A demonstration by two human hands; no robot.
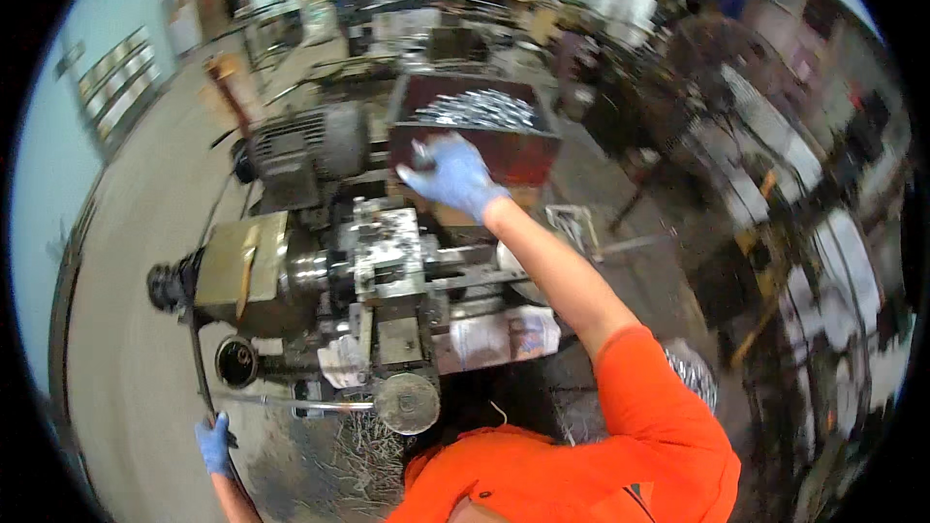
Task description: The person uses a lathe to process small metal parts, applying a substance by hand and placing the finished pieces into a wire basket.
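My right hand (450,174), in a pale blue glove, hovers beyond the lathe carriage (390,242), before the near wall of a dark red metal bin (528,157). Its thumb stands apart from the curled fingers; motion smears them, and a small grey patch between them is too blurred to identify. Shiny small metal parts (480,108) are heaped in the bin. At the lower left, my left hand (215,444), also gloved, is closed around a long dark lever (197,358) that runs down beside the machine.
A ribbed electric motor (315,140) stands behind the headstock (237,261), which has a brush-like wooden tool (249,271) on top. White cloths (504,334) lie along the near side. Metal shavings (373,460) cover the floor. A large round fan (717,58) stands at right.
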